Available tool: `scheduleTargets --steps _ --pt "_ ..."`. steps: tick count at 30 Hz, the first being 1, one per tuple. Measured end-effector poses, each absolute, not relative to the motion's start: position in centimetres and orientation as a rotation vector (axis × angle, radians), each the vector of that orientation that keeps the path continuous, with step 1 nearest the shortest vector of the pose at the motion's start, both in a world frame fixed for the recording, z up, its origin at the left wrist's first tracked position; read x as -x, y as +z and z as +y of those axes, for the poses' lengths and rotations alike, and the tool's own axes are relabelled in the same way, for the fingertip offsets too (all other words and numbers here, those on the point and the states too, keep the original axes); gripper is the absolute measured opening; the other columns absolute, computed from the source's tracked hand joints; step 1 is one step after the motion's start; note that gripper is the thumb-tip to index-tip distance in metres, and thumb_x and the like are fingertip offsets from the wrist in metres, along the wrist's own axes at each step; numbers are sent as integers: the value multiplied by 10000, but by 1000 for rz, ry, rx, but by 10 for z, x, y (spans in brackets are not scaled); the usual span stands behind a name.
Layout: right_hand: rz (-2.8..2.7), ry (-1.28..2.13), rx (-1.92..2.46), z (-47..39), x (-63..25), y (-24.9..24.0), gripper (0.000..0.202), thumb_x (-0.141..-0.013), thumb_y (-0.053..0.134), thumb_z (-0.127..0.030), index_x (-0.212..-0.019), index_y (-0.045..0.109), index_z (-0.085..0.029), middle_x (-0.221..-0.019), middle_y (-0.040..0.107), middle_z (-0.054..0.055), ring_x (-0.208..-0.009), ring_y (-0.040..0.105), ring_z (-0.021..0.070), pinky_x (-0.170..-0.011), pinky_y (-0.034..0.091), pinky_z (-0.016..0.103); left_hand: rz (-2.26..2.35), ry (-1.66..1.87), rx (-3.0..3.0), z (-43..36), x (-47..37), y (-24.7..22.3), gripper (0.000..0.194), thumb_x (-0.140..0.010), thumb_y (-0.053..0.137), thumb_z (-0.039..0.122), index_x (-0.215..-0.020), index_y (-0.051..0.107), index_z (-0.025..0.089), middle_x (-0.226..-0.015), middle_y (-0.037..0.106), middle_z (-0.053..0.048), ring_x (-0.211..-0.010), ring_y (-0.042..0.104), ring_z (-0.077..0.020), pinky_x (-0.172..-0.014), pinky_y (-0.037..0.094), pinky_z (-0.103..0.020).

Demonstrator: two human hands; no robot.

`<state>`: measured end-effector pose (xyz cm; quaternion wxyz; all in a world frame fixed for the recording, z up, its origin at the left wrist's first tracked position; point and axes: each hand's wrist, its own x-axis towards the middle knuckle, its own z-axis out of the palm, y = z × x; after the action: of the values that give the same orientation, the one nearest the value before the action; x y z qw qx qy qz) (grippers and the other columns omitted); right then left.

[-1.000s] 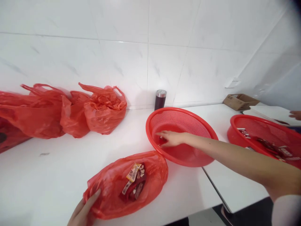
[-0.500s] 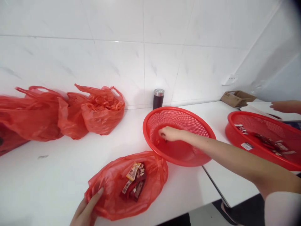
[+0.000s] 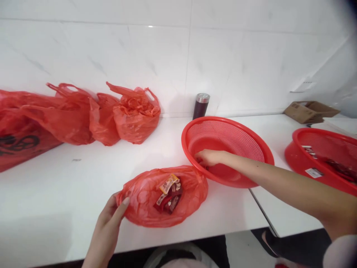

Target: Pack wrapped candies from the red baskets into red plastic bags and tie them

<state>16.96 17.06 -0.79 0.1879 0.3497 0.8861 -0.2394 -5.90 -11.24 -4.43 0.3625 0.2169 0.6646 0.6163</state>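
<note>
My left hand (image 3: 113, 214) pinches the left rim of an open red plastic bag (image 3: 139, 203) lying on the white table. Inside the bag are several small snack packets (image 3: 170, 197), dark red with pale print, one with yellow and white. My right hand (image 3: 208, 158) reaches into a red mesh plastic basket (image 3: 264, 149), down at its left inner side. The fingers are curled with their tips hidden, and I cannot make out what they hold. The bag's right end touches or nearly touches the basket's near rim.
Several filled red plastic bags (image 3: 136, 126) stand along the wall at the left. A dark tumbler (image 3: 200, 108) with a silver lid is behind the basket. To the right are a second red basket (image 3: 299, 160) with dark packets and an open cardboard box (image 3: 301, 113).
My view has shifted left and down. My right hand has moved lower against the basket's left side. The other person's hand at the far right has left view.
</note>
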Motion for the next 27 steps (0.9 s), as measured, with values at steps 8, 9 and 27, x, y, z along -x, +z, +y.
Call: scheduleTargets --steps 8,9,27 --pt "2734 -641 -1151 178 -172 45 80 -854 500 -189 -778 525 -195 -770 663 17 -645 602 139 -566 386 243 1677 1571 -529 -125 71 -51 266 -747 721 451 -755 657 193 -764 643 4 -773 532 -143 -728 435 -215" --pt "2836 -703 -1182 170 -170 60 83 -872 501 -233 -797 517 -200 -785 665 12 -658 602 137 -573 391 240 1658 1569 -529 -124 71 -50 261 -744 727 446 -768 670 193 -765 649 2 -770 534 -143 -724 438 -215" --pt "2948 -202 -933 52 -208 44 213 -919 522 -324 -1068 654 -249 -877 675 61 -801 629 229 -662 477 333 1554 1793 -329 -112 72 -28 322 -623 803 431 -857 736 220 -1016 732 -43 -1055 614 -292 -744 564 -281"
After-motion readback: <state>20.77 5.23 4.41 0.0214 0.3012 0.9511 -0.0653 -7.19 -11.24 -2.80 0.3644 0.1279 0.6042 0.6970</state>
